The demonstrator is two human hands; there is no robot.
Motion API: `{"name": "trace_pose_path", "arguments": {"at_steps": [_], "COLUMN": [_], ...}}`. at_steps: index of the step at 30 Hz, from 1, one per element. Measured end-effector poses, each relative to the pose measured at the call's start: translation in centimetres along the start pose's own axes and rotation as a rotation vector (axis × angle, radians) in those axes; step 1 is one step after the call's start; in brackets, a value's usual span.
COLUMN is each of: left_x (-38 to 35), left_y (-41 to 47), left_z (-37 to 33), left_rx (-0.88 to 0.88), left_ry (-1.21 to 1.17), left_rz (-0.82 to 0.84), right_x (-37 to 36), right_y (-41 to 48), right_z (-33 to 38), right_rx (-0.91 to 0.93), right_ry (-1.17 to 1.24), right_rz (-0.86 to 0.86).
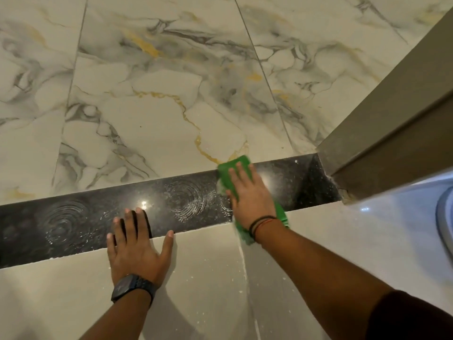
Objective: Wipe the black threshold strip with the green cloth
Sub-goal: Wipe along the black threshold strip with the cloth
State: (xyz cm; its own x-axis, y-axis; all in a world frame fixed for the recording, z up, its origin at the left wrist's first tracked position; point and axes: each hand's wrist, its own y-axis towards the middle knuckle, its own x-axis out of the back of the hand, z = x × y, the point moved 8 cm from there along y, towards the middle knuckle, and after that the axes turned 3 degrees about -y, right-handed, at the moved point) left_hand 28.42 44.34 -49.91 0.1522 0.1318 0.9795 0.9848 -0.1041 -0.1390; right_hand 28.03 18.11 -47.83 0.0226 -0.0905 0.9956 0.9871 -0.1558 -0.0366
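The black threshold strip [186,204] runs across the floor from lower left to upper right, speckled and shiny, with soapy circular swirl marks on it. My right hand [250,197] presses flat on the green cloth [232,171], which lies folded across the strip toward its right end. The cloth sticks out beyond my fingertips and under my wrist. My left hand [137,249] rests flat with fingers spread, palm on the pale tile and fingertips on the strip, holding nothing.
A brown door frame [392,133] stands at the strip's right end. White marble tiles with grey and gold veins [159,94] lie beyond the strip, plain pale tiles [208,278] on my side. A rounded blue-white object [445,217] shows at the right edge.
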Motion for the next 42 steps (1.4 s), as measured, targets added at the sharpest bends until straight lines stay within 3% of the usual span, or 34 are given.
{"name": "trace_pose_path", "arguments": {"at_steps": [5,8,10,14,17,20,23,26,31,33,36,39,42], "left_x": [0.0,0.0,0.0,-0.1,-0.3,-0.4,-0.3,-0.3,0.1,0.2,0.3,0.4,0.8], "left_y": [0.0,0.0,0.0,0.0,0.1,0.2,0.1,0.0,0.1,0.0,-0.2,-0.3,-0.5], "left_z": [0.1,0.0,0.1,0.1,0.3,0.3,0.3,0.5,0.7,0.9,1.9,4.1,6.5], "left_rx": [-0.015,-0.019,-0.018,-0.018,-0.01,-0.006,-0.004,-0.008,-0.019,-0.019,-0.021,-0.011,0.049], "left_ry": [0.009,0.007,0.006,0.0,-0.009,-0.012,-0.021,-0.023,-0.022,-0.034,-0.03,0.009,0.026], "left_rz": [-0.004,-0.002,-0.003,-0.015,-0.025,-0.021,-0.017,-0.008,-0.01,-0.017,-0.022,-0.016,-0.017], "right_x": [-0.3,0.3,0.8,1.3,1.1,0.7,0.3,0.1,-0.7,-0.9,-0.4,0.5,1.3], "right_y": [-5.2,-7.2,-7.1,-5.3,-4.0,-2.4,-0.4,1.0,-1.1,-3.2,-5.9,-7.4,-6.5], "right_z": [2.7,-2.1,-7.0,-14.7,-14.4,-11.9,-8.3,-2.8,9.3,10.6,7.0,-0.5,-9.3], "right_rx": [0.407,0.444,0.303,-0.23,-0.466,-0.565,-0.498,-0.314,0.26,0.451,0.622,0.532,0.133], "right_ry": [0.15,0.195,0.216,0.219,0.165,0.116,0.046,0.078,0.105,0.123,0.155,0.183,0.222], "right_rz": [0.083,0.089,0.064,-0.027,-0.115,-0.145,-0.095,-0.081,0.02,0.093,0.129,0.1,0.063]}}
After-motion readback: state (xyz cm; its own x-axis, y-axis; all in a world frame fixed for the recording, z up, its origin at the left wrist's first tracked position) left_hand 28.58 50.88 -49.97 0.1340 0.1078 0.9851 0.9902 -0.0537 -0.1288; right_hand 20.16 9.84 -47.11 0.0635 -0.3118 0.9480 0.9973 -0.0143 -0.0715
